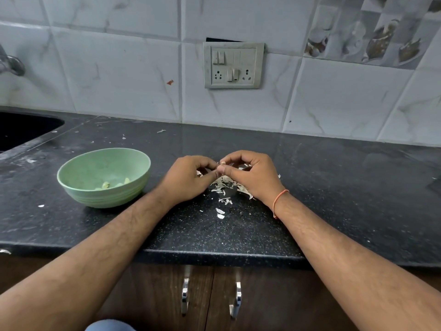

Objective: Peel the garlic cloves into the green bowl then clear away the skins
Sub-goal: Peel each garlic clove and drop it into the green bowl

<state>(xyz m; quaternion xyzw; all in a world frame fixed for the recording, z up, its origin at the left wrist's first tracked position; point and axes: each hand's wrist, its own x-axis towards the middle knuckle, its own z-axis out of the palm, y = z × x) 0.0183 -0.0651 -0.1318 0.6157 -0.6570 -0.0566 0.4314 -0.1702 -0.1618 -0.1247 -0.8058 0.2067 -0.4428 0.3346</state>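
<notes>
Working directly above the heap of skins [226, 185], the left hand [191, 179] and right hand [250, 175] meet fingertip to fingertip, both pinching one small garlic clove [222, 163] between them — held there, I judge, so that whatever flakes off falls onto the pile rather than across the counter [334, 187]. Little of the clove shows; how much husk remains on it cannot be told. The skins are thin, pale, papery curls, light enough to scatter, and stray flecks already lie toward the counter's front edge and back near the wall. The green bowl [71, 177] sits just left of the hands, about midway between front and back edges, close enough for a short drop; it is smooth and matte with ribbed lower walls, and a few peeled, glossy yellowish cloves [106, 185] rest at its bottom. Dark speckled stone makes the counter, hard and polished — skins should sweep off it easily
</notes>
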